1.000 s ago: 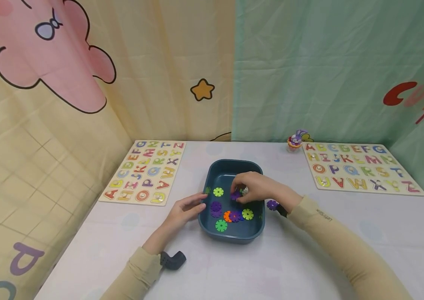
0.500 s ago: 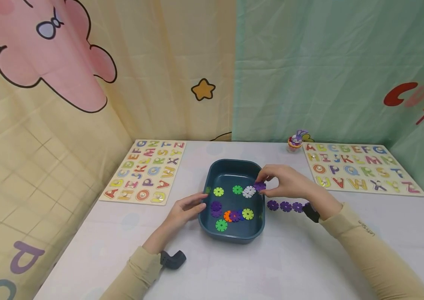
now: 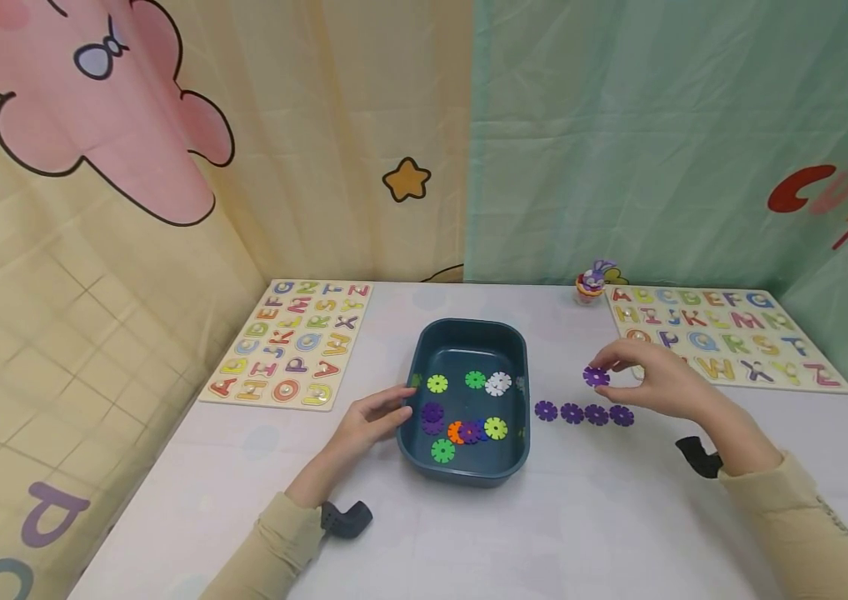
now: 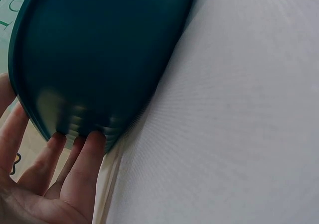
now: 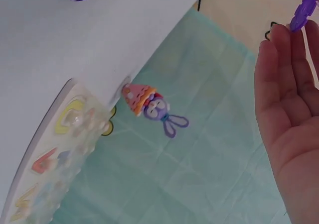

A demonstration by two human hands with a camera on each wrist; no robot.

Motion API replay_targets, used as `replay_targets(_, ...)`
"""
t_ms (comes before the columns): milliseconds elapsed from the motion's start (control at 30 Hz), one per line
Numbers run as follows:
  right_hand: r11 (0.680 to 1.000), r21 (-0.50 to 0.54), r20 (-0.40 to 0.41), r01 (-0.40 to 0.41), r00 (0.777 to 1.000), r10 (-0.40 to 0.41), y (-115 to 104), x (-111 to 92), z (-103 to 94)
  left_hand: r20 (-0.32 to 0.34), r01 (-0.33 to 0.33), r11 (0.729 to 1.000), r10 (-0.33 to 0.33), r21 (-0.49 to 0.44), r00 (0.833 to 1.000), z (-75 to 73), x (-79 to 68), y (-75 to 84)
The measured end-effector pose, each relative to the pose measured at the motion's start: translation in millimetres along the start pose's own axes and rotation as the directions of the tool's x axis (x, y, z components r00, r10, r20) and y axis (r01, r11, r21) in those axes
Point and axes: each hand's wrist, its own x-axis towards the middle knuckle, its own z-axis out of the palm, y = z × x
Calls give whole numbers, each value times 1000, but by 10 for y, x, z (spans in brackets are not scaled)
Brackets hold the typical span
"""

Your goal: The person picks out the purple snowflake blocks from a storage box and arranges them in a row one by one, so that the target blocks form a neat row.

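Note:
In the head view my right hand (image 3: 660, 379) pinches a purple snowflake disc (image 3: 596, 377) between thumb and fingers, above the table right of the bin. The same purple disc (image 5: 303, 11) shows at the fingertips in the right wrist view. Just below it, a row of several purple discs (image 3: 571, 413) lies on the table. My left hand (image 3: 367, 423) rests its fingers against the left side of the dark blue bin (image 3: 461, 477); in the left wrist view the fingertips touch the outer wall. Inside the bin lie green, white (image 3: 498, 383), purple, orange and yellow-green discs.
A letter puzzle board (image 3: 285, 346) lies at the left, another puzzle board (image 3: 724, 337) at the right. A small rabbit figure (image 3: 591, 283) stands at the back edge before the curtain (image 3: 619, 125). White cloth (image 3: 544, 533) covers the table.
My right hand has lifted the purple disc out of the bin and carried it right, over the row, uncovering the row's discs. My left hand stays at the bin.

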Motion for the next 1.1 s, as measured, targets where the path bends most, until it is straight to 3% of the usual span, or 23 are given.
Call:
replay_targets(167,999,-14,-38,-49,998,48,122,-197,-35,-3,-9,1000,9,11,1000,3,1,-5)
replay_targets(600,987,21,-46,-160,986,161,472,-589,13,10,1,1000,-1,0,1000,-1,4,-5)
replay_targets(800,978,21,-40,-206,978,206,568,-642,21,25,-25,999,26,-32,999,-8,5,-22)
replay_targets(1100,978,32,-6,-208,978,208,618,-631,79,20,-21,999,22,-28,1000,-12,9,-20)
